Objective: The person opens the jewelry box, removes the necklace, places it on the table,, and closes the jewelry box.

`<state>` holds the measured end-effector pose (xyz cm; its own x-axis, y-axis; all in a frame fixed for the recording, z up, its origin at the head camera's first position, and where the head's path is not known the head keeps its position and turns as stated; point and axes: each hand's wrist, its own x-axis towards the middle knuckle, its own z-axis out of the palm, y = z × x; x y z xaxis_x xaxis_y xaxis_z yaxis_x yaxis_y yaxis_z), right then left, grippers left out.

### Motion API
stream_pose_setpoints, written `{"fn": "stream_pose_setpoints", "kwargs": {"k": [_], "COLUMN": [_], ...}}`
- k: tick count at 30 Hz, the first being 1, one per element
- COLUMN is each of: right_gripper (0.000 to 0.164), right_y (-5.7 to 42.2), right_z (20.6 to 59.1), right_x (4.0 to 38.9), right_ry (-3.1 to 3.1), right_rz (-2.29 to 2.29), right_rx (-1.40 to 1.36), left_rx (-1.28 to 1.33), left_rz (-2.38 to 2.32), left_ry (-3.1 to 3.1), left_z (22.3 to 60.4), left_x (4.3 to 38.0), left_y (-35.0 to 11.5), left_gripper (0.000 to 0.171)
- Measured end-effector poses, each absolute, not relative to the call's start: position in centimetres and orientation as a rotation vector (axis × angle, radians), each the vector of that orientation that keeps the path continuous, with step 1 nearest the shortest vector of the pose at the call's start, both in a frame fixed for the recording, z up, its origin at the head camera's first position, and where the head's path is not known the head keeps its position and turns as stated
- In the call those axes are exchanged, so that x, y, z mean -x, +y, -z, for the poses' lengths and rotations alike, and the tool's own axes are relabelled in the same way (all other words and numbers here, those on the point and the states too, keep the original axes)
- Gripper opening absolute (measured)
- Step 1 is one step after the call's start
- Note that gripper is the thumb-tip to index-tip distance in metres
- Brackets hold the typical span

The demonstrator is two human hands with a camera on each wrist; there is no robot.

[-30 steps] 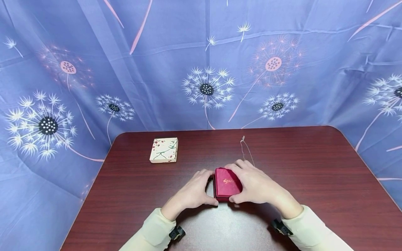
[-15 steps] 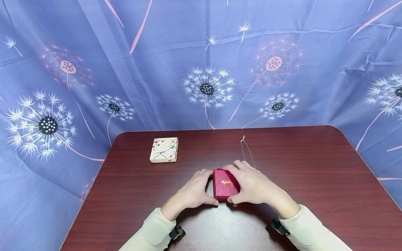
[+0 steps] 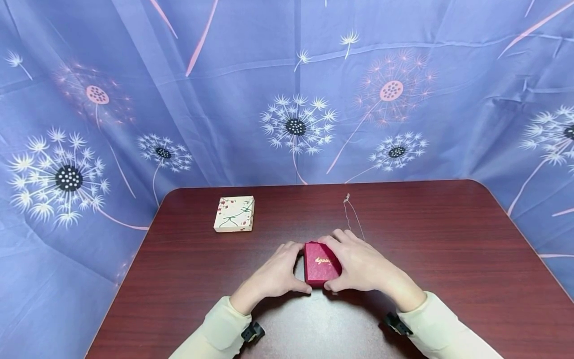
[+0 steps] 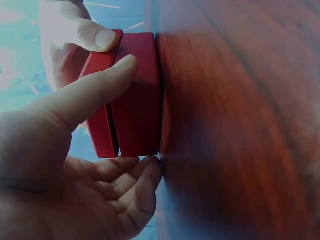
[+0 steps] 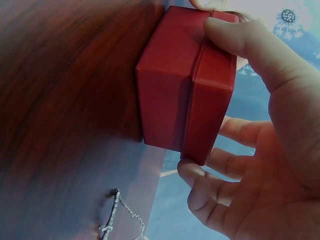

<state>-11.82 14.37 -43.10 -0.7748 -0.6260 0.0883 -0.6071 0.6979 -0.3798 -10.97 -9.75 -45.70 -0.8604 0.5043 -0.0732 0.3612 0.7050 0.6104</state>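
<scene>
A cream patterned box (image 3: 234, 214) sits back left on the table (image 3: 448, 239). The left hand (image 3: 273, 276) grips the base of the red box (image 4: 140, 100), which rests on the table; the left wrist view shows a dark seam beneath its lid (image 3: 320, 271), unseen from the head. The right hand (image 3: 360, 264) pinches that lid, covering the near end of a silvery chain (image 5: 113, 210) that the right wrist view reveals.

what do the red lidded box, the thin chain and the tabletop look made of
Red lidded box: probably card covered in matte paper or leatherette, judging by its crisp edges. Thin chain: likely shiny silvery metal, from its bright, fine links. Tabletop: wood or laminate; dark red grain shows, and a glossy patch suggests a satin finish.
</scene>
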Motion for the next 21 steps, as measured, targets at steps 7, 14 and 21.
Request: {"fn": "stream_pose_setpoints", "kwargs": {"k": [7, 14, 21], "right_gripper": [0.093, 0.09, 0.09], "right_y": [14.32, 14.33, 14.25], "right_z": [43.2, 43.18, 43.06], "right_x": [11.91, 11.83, 11.81], "right_ry": [2.86, 2.858, 2.854], "right_rz": [0.595, 0.581, 0.576], "right_rx": [1.053, 1.071, 1.066], "left_rx": [-0.689, -0.688, -0.69], "left_rz": [-0.883, -0.867, -0.862], "left_ry": [2.681, 2.682, 2.68], "left_z": [45.65, 45.72, 45.67], "left_x": [10.94, 10.97, 10.94], "left_y": [-9.76, -9.79, -9.79], "left_gripper": [0.09, 0.09, 0.09]}}
